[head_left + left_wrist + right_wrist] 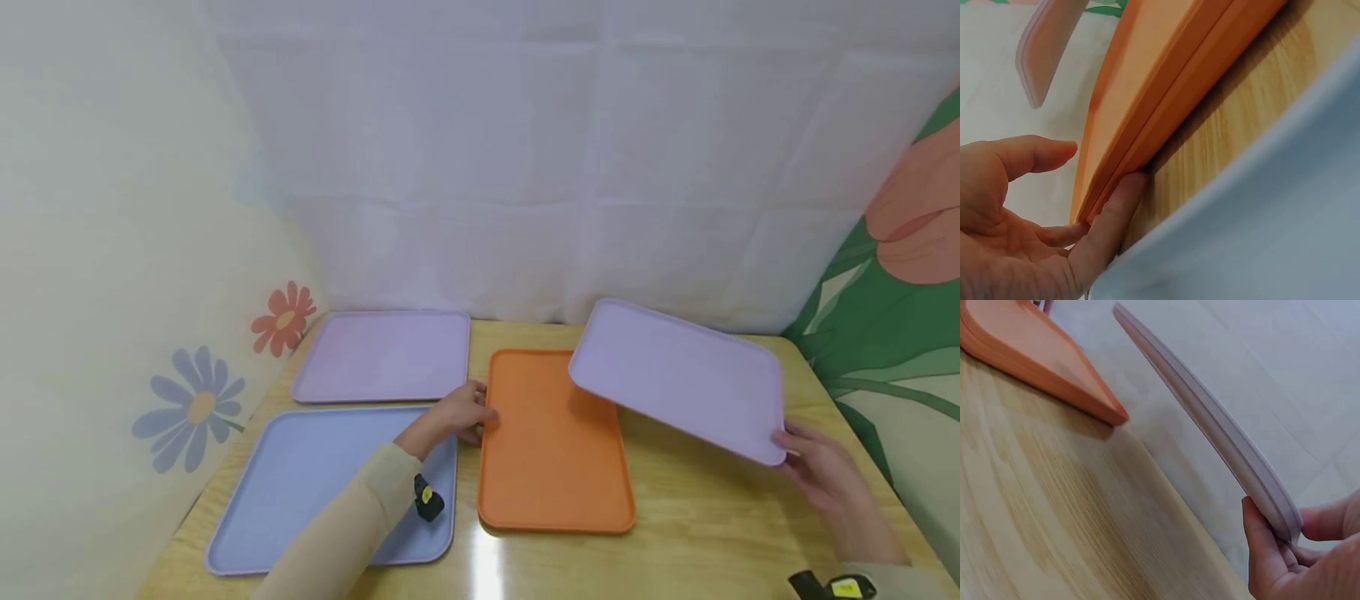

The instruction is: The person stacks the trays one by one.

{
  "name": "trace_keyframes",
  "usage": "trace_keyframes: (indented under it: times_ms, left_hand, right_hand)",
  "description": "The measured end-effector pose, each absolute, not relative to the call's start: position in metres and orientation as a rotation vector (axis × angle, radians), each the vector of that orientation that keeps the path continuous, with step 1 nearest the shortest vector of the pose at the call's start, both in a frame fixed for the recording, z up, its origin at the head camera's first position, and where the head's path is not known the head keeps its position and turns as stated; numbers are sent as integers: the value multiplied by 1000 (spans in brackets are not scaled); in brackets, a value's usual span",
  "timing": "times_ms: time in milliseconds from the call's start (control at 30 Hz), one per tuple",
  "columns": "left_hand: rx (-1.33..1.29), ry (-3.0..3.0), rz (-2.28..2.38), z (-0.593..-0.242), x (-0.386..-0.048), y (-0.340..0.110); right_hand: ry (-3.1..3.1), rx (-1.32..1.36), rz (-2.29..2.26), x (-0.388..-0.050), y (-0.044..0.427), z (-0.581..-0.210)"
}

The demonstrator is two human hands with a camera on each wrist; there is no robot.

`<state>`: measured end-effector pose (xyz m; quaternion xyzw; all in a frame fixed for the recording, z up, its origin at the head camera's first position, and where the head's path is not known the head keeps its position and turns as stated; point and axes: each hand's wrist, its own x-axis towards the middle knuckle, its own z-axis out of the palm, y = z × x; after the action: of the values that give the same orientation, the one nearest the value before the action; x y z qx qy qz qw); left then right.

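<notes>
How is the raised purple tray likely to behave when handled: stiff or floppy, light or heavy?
Probably stiff: the raised purple tray shows no clear sag in the head view. Likely light for its size, since only the right grip holds it, near one corner. It may tilt easily, as its far end appears unsupported.

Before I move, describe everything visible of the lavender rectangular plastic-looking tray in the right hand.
The lavender rectangular tray has rounded corners, a low raised rim and a smooth, plastic-looking surface. It is tilted in the air above the light-brown wooden tabletop, its left end overlapping the orange rectangular plastic-looking tray in the head view; the right wrist view shows a gap. The right hand pinches its near right corner; nothing else visibly touches it.
</notes>
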<state>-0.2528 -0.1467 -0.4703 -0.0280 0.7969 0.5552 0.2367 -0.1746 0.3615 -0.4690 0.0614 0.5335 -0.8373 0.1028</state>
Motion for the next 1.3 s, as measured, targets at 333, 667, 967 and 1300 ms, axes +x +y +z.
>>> trace_keyframes:
  times_ms: [333,667,967,1300]
  left_hand:
    - [-76,2276,1489,-473,-249,-146]
    - [161,2647,1308,-457,-240,-138]
    - [258,2626,1715,-456,-227,-113]
    - [-14,2425,2167,-458,-215,-90]
  right_hand:
    - [1548,288,-2459,-173,323,-462]
    - [1585,315,-2454,-173,291,-463]
    - [1645,377,-2448,-175,250,-455]
    - [1702,448,-2457,-173,212,-450]
